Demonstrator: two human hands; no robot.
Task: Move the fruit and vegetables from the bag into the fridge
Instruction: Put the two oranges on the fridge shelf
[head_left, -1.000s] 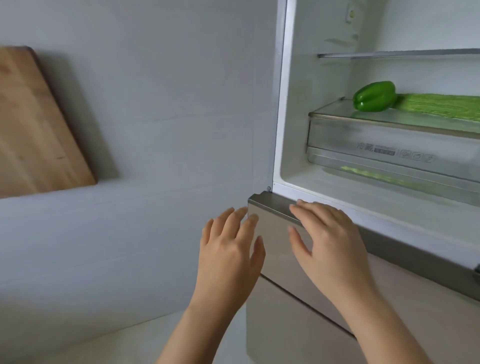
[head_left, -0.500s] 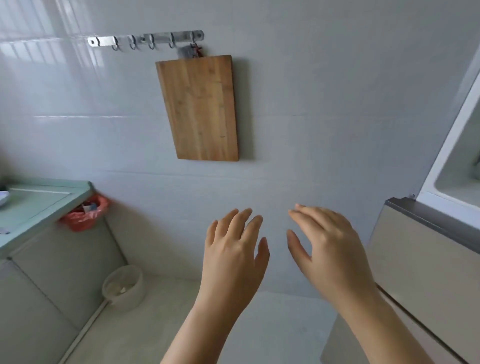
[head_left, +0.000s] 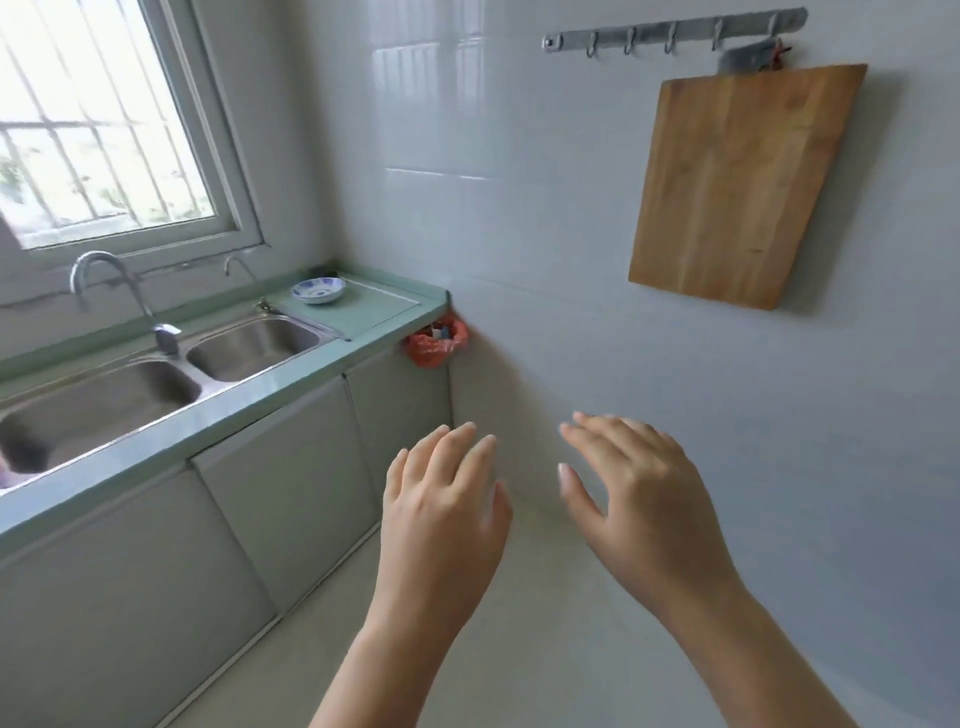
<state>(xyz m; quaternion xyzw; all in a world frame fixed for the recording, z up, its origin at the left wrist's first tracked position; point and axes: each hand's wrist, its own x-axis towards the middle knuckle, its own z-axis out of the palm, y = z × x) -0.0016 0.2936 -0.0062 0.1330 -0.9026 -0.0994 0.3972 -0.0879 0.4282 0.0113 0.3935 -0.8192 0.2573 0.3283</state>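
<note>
My left hand (head_left: 444, 506) and my right hand (head_left: 636, 493) hover side by side in front of me, palms down, fingers apart, holding nothing. Neither the fridge nor any fruit or vegetable is in view. A red plastic bag (head_left: 435, 344) hangs at the far end of the green counter (head_left: 291, 387), against the tiled wall, well beyond both hands; small items show at its mouth, too small to identify.
A steel double sink (head_left: 156, 374) with a tap (head_left: 111, 291) sits in the counter under a window. A blue-patterned bowl (head_left: 318, 289) rests near the counter's end. A wooden cutting board (head_left: 737, 182) hangs from a hook rail (head_left: 670, 34). Grey cabinet doors (head_left: 280, 499) line the left.
The view has swung left, away from the open fridge with its green pepper, past the cutting board to the sink counter. Both hands stay empty and spread in front.
</note>
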